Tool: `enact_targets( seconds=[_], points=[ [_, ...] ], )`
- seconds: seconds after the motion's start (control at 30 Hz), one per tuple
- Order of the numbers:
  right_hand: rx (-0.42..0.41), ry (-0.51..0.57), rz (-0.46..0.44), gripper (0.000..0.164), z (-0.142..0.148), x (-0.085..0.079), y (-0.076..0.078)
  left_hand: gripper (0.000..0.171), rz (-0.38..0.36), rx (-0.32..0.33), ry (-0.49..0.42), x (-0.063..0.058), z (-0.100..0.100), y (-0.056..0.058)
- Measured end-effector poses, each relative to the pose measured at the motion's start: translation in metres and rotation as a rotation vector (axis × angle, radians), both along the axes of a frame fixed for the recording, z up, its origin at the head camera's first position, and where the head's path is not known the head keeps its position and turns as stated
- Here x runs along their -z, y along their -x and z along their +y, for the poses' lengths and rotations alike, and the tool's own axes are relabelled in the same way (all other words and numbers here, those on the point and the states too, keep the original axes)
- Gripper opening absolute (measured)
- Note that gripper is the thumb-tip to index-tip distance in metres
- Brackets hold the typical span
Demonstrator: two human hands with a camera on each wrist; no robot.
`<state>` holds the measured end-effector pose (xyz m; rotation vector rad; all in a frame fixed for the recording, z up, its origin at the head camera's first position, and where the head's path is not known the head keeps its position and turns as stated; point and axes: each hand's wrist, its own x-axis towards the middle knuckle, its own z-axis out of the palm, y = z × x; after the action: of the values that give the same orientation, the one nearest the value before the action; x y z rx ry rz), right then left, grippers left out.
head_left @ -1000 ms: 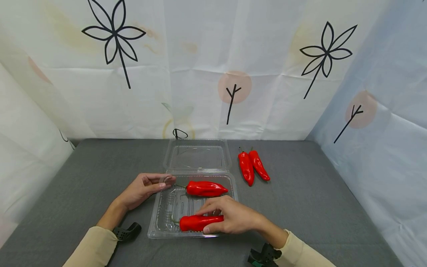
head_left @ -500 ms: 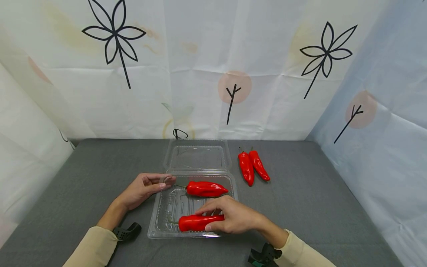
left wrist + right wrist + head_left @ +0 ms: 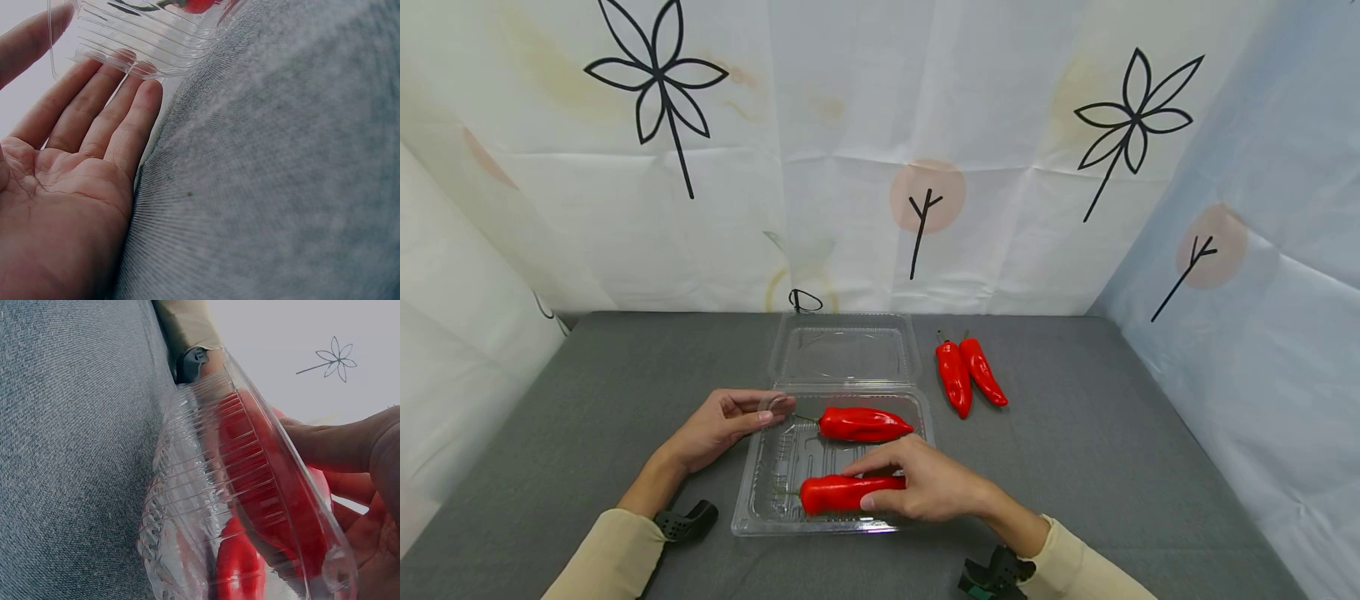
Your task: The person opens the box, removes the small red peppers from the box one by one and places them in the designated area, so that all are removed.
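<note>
In the head view, my right hand (image 3: 936,483) grips a red pepper (image 3: 835,494) by its right part, thumb on the near side and fingers on the far side. This pepper is over the near half of a clear plastic container (image 3: 742,500). The right wrist view shows the pepper (image 3: 269,481) through the ribbed wall, level with the rim. A second red pepper (image 3: 863,424) lies in the container's far half. My left hand (image 3: 715,427) rests at the container's left side, its fingers (image 3: 128,134) nearly straight and touching the wall.
The container's clear lid (image 3: 844,350) lies opened out behind it. Two more red peppers (image 3: 953,379) lie together on the grey tabletop (image 3: 1075,433), right of the lid. A white printed cloth (image 3: 850,167) hangs behind the table.
The pepper in my right hand has risen a little and shifted slightly left and away from the container's near edge. My left hand has stayed in place.
</note>
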<state>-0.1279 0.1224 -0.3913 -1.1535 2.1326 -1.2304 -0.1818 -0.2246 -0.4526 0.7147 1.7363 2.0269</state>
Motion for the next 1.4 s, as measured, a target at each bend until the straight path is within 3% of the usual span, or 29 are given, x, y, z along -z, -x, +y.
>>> enact_targets(
  seconds=[0.67,1.4],
  points=[
    [0.152,0.082,-0.014,0.037,0.003,-0.010,-0.002,0.042,-0.009,-0.023,0.032,0.001,0.001,-0.001],
    [0.233,0.163,0.023,0.039,0.025,-0.029,0.011,0.041,0.004,0.000,-0.005,0.001,0.000,0.000]
  ],
)
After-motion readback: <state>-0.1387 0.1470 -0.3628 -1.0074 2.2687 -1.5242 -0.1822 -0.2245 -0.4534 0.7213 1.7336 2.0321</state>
